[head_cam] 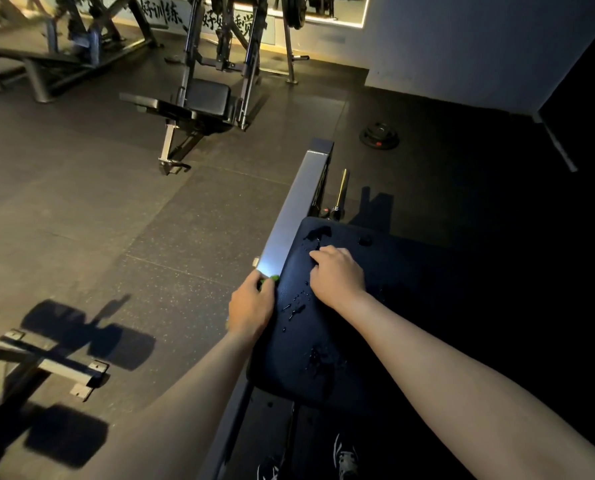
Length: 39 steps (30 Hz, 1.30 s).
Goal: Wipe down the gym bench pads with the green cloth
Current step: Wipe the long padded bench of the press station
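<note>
Wiping is judged barely begun: the green cloth (266,281) is gripped in the left hand (251,306) at the bench pad's (323,341) left edge, the right hand (339,273) is rested on the pad with fingers curled and empty, and droplets (296,306) are left across the pad

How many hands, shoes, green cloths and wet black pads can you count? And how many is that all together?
hands: 2, the left hand and the right hand
shoes: 2
green cloth: 1, in the left hand's grip
wet black pad: 1
total: 6
</note>
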Each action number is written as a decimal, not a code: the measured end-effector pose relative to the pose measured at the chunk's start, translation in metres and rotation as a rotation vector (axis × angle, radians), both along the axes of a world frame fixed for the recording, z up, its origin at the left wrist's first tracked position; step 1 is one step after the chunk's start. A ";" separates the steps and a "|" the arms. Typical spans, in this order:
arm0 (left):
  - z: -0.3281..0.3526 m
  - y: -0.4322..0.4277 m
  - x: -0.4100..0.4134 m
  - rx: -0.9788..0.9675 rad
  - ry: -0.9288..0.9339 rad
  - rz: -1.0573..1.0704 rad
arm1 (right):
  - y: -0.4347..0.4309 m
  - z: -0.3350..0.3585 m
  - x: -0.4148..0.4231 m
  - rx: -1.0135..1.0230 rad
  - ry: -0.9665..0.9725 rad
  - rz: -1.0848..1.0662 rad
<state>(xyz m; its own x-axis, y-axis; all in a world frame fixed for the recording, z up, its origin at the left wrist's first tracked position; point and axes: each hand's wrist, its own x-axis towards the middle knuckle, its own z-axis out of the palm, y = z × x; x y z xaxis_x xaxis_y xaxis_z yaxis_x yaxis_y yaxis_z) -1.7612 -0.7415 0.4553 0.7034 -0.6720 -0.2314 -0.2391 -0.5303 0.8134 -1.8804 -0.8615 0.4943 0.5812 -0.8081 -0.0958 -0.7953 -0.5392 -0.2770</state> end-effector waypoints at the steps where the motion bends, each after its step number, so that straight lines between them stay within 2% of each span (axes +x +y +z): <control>1: 0.001 0.001 0.001 -0.012 0.018 0.004 | 0.000 0.001 -0.001 0.008 -0.012 -0.006; 9: 0.012 -0.079 0.011 -0.146 0.092 -0.064 | -0.029 0.002 0.003 0.039 0.017 -0.074; 15: 0.010 -0.139 0.025 -0.126 -0.003 -0.134 | -0.029 -0.015 0.015 -0.047 0.158 -0.091; 19: 0.006 -0.159 0.028 -0.096 -0.057 -0.186 | -0.031 -0.022 0.016 -0.033 0.166 -0.103; 25: 0.008 -0.133 0.026 -0.027 -0.117 -0.184 | -0.031 -0.019 0.024 0.004 0.170 -0.110; 34: 0.006 -0.049 0.003 -0.051 -0.054 -0.058 | -0.029 -0.001 0.008 0.097 0.051 -0.025; 39: 0.006 0.008 -0.019 -0.074 -0.054 0.050 | 0.027 0.006 -0.005 0.001 -0.062 0.128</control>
